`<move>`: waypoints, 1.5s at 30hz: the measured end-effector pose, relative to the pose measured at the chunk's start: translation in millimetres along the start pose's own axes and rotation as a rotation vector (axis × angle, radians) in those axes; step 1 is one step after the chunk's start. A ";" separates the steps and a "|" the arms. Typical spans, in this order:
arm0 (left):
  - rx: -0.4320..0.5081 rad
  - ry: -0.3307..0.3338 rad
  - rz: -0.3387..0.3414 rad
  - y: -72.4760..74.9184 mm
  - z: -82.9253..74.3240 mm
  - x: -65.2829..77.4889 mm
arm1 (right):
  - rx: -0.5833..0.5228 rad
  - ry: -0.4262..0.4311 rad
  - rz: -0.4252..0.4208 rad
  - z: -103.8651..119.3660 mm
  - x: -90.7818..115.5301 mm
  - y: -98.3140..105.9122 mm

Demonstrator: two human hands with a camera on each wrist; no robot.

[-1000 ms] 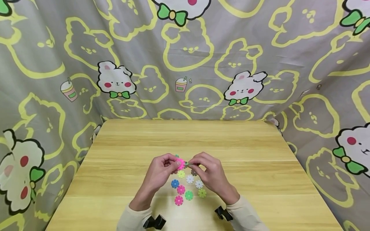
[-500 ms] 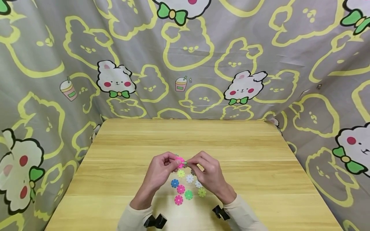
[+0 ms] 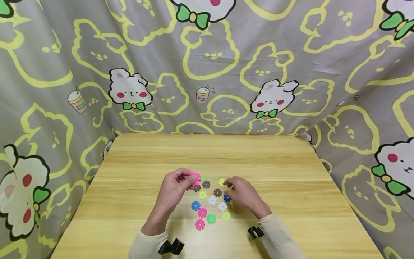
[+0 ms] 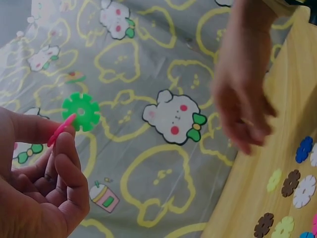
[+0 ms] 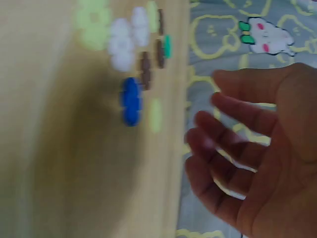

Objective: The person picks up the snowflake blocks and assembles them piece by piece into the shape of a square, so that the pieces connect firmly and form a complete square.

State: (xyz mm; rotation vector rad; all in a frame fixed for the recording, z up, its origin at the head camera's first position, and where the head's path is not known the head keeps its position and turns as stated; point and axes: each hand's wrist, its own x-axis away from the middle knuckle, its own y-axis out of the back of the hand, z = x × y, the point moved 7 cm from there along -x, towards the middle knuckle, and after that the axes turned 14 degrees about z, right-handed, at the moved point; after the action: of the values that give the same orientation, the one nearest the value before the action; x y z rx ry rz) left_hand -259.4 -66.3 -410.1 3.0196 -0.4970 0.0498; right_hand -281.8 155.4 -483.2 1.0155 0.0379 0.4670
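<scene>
My left hand (image 3: 171, 189) pinches a pink notched plastic disc (image 4: 60, 132) between thumb and forefinger, raised off the table. A green notched disc (image 4: 90, 118) is slotted into its edge at an angle and sticks out past the fingertips. In the head view that green disc appears edge-on. My right hand (image 3: 244, 196) holds nothing; its fingers are loosely bent and spread in the right wrist view. It hovers near a yellow disc (image 3: 221, 181), and a dark blue disc (image 3: 227, 198) lies partly behind it in the head view.
Several loose notched discs lie on the wooden table (image 3: 129, 201), among them a white disc (image 3: 212, 200), a brown disc (image 3: 217, 193), a blue disc (image 3: 195, 205) and a pink disc (image 3: 199, 225). A patterned curtain (image 3: 174, 97) hangs around the table's far and side edges.
My right hand has let go of the green disc and moved right, uncovering several discs. My left hand has shifted slightly left with the joined pink and green discs.
</scene>
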 end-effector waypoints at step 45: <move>-0.008 -0.008 -0.008 -2.3 2.0 -1.9 | -0.637 0.265 -0.094 57.7 26.0 46.5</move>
State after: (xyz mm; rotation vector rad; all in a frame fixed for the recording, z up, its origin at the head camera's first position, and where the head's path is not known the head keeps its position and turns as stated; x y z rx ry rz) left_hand -260.5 -63.7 -412.3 3.0147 -0.4846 0.0354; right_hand -260.9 139.3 -409.2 0.3222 0.1624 0.4822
